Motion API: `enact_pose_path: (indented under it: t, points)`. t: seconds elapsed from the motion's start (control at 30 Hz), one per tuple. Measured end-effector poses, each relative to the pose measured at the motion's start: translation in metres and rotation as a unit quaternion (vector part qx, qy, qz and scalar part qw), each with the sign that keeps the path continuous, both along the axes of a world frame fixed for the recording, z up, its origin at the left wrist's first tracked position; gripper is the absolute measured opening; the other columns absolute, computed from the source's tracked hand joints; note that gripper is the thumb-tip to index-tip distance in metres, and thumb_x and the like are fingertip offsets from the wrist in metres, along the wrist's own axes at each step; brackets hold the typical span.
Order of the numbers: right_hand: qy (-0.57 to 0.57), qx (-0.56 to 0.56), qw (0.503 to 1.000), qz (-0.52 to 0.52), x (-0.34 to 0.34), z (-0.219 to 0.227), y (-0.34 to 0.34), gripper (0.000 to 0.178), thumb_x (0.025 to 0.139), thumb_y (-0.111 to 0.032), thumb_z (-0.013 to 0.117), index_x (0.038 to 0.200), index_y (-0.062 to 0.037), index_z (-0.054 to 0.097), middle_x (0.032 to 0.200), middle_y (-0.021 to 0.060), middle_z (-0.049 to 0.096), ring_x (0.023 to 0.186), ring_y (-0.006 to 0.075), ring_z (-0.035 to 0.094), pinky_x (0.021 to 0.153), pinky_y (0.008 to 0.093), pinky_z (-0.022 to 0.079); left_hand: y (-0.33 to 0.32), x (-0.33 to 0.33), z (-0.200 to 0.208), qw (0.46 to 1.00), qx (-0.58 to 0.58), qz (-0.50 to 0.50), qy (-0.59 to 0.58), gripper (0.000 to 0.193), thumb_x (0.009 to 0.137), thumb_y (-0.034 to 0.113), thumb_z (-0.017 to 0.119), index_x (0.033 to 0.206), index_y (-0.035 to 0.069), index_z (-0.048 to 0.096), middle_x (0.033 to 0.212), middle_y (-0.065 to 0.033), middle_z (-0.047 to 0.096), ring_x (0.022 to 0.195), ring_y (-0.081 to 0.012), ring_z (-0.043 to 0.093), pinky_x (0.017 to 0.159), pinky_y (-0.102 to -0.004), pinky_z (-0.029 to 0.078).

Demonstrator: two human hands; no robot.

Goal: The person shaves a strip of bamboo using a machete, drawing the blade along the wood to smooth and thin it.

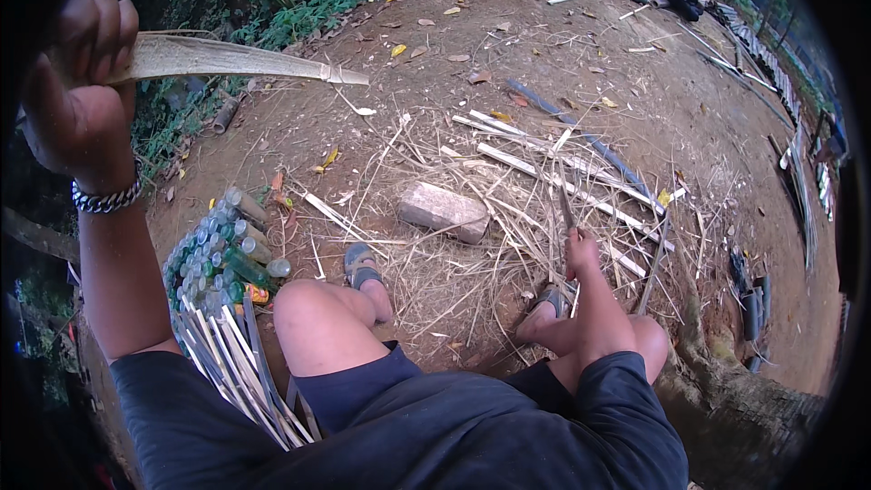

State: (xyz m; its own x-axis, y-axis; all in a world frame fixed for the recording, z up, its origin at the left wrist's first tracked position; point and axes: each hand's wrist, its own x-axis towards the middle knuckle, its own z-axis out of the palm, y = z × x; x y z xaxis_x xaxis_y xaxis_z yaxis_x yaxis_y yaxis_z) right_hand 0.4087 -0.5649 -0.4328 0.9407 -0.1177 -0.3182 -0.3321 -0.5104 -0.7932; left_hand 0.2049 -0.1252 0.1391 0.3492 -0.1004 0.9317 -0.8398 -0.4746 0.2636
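Raised at the upper left, my left hand (pixel 91 82) has its fingers wrapped round a pale bamboo strip (pixel 227 59). The strip's flat length points to the right, well above the ground. My right hand (pixel 581 252) is closed near my right knee on a slim dark knife (pixel 567 204), its blade pointing away from me. A short wooden block (pixel 445 209) lies on the ground between my feet, apart from both hands. Around it are scattered shavings and several long split bamboo strips (pixel 562 177).
Glass bottles (pixel 222 249) are heaped to my left, beside a bundle of bamboo strips (pixel 240 363). A dark pole (pixel 590 141) lies beyond the shavings. Tree roots (pixel 726 372) rise at the right. Green plants (pixel 336 4) border the far left, and more strips (pixel 803 191) lie far right.
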Motion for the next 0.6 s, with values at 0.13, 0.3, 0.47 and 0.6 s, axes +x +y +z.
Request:
enact_pose_path:
  t: [0.13,0.3,0.47,0.6]
  points:
    - [0.032,0.047,0.994,0.094,-0.059,0.117,0.091,0.048,0.096,-0.042,0.05,0.129,-0.006,0.054,0.09,0.0207,0.068,0.069,0.0304,0.067,0.066,0.0387,0.052,0.006,-0.031,-0.008,1.0,-0.012,-0.011,-0.01,0.061,0.089,0.056,0.058,0.114,0.0,0.06,0.067,0.0064,0.03,0.056,-0.0062,0.029,0.054,-0.0231,0.026]
    - [-0.046,-0.019,0.958,0.282,-0.092,0.132,0.127,0.047,0.095,-0.037,0.051,0.13,-0.0067,0.052,0.101,0.0221,0.067,0.093,0.0356,0.065,0.083,0.0411,0.051,0.007,-0.02,-0.018,0.997,-0.07,-0.027,-0.023,0.069,0.09,0.055,0.057,0.124,-0.006,0.054,0.066,0.0053,0.031,0.056,-0.0054,0.029,0.052,-0.0211,0.025]
    - [-0.099,0.051,0.902,0.416,-0.124,0.129,0.173,0.043,0.091,-0.024,0.054,0.131,-0.0083,0.051,0.112,0.0173,0.066,0.102,0.0354,0.064,0.09,0.0411,0.049,-0.008,-0.034,-0.002,0.987,-0.143,0.022,-0.064,0.067,0.091,0.054,0.056,0.12,-0.007,0.055,0.066,0.0039,0.031,0.056,-0.0057,0.029,0.052,-0.0211,0.026]
    - [-0.114,0.032,0.849,0.516,-0.136,0.159,0.185,0.047,0.088,-0.019,0.055,0.133,-0.0081,0.048,0.116,0.0156,0.065,0.105,0.0339,0.063,0.092,0.0416,0.049,-0.012,-0.037,-0.002,0.968,-0.215,0.06,-0.118,0.054,0.095,0.047,0.052,0.111,-0.005,0.055,0.066,0.0028,0.03,0.056,-0.0072,0.028,0.053,-0.022,0.028]
